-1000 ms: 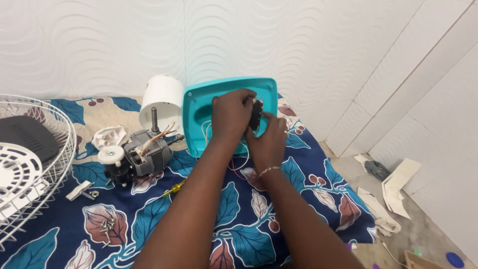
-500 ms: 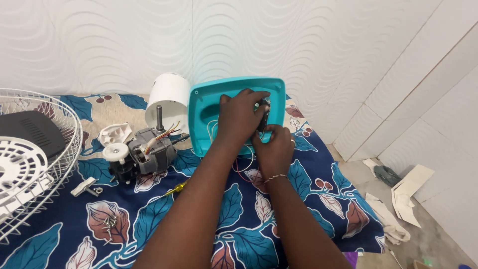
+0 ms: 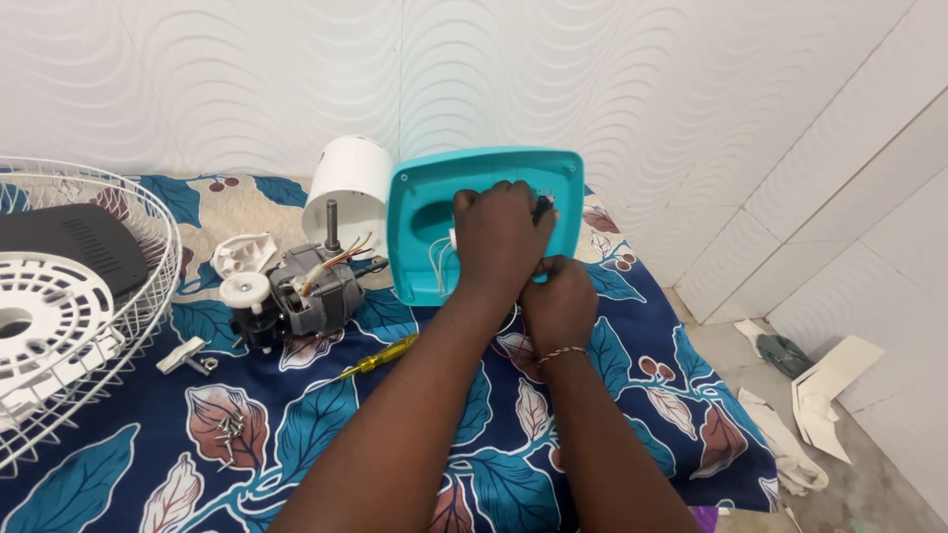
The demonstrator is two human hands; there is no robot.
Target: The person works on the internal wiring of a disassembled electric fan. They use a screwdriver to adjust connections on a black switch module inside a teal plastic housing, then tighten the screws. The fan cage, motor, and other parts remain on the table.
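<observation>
At far left, a white wire fan guard (image 3: pixel 148 237) lying on the flowered blue cloth (image 3: pixel 326 415), with a white slotted plastic disc (image 3: pixel 44 316) and a dark grey cover (image 3: pixel 74 247) inside it. Near its rim, a small white clip (image 3: pixel 186 355), and closer in, a little heap of screws (image 3: pixel 230 430). Further right, a fan motor (image 3: pixel 301 291) with coloured wires and an upright shaft, just in front of a white round housing (image 3: pixel 351 188). Below that, a yellow-handled screwdriver (image 3: pixel 380 359) flat on the cloth. Then the teal plastic base (image 3: pixel 425 227), standing on edge with its hollow side toward the camera, white wires trailing inside. Left hand (image 3: pixel 499 237) curled over a small dark part (image 3: pixel 542 207) inside the base, gripping it. Right hand (image 3: pixel 560 306) clenched just below, at the lower edge of the base; what it grasps, impossible to tell. Far right, paper scraps (image 3: pixel 829 395) on the floor.
</observation>
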